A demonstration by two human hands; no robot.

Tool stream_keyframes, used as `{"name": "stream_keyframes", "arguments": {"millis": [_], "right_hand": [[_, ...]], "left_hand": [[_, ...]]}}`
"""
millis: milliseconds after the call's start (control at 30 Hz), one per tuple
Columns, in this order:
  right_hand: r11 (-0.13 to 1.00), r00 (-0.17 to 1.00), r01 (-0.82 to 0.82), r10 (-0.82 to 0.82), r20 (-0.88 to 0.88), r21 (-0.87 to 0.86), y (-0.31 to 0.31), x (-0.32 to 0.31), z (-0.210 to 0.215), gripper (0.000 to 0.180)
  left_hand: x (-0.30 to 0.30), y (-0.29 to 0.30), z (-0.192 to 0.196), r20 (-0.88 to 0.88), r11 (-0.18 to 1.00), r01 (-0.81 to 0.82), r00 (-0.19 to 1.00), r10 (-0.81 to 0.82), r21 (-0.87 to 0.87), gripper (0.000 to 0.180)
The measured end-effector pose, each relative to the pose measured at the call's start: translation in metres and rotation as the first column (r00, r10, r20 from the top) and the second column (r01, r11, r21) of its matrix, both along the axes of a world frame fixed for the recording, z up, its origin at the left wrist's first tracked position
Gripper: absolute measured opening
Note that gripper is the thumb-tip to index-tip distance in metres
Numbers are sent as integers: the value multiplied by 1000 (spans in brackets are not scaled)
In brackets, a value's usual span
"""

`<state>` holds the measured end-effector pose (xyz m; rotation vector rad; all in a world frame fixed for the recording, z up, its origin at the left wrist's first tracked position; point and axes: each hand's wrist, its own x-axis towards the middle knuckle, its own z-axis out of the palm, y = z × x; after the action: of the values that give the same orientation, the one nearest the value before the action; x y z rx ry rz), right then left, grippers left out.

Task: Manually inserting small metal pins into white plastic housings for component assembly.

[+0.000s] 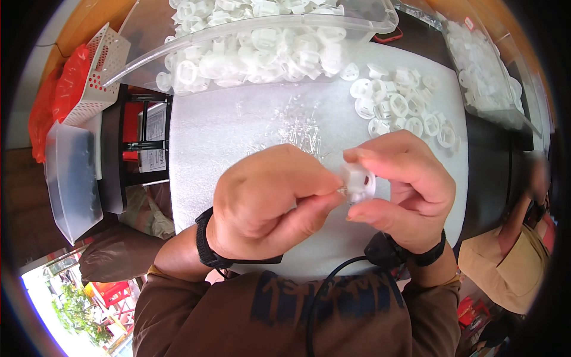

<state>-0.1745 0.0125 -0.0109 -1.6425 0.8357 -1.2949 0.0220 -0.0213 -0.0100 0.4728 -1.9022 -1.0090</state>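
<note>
Both hands are meeting above the white foam-covered surface (214,128). Right hand (404,190) is pinching a small white plastic fitting (357,180) between thumb and fingers; left hand (267,202) is closing thumb and forefinger on a tiny clear piece at its edge (too small to identify). Loose white fittings (398,101) are lying beyond, with a clear bin (256,41) of more behind.

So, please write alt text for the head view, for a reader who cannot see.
Two hands, left hand and right hand, hold one small white plastic part between fingertips above a white foam mat. Behind them lie loose white parts and a clear tray full of them.
</note>
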Motion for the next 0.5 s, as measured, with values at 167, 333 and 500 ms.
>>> {"name": "stream_keyframes", "arguments": {"millis": [167,333,500], "right_hand": [[1000,1000,-7,8,16,-23,0,2,-2,48],[1000,1000,20,-20,-19,-4,-1,2,-1,49],[997,997,71,-70,-34,38,1,6,2,52]], "left_hand": [[-1,3,4,43,998,-41,998,42,-39,17],[3,-6,5,154,998,27,987,-34,49,15],[-4,4,7,-98,785,71,995,-14,616,13]]}}
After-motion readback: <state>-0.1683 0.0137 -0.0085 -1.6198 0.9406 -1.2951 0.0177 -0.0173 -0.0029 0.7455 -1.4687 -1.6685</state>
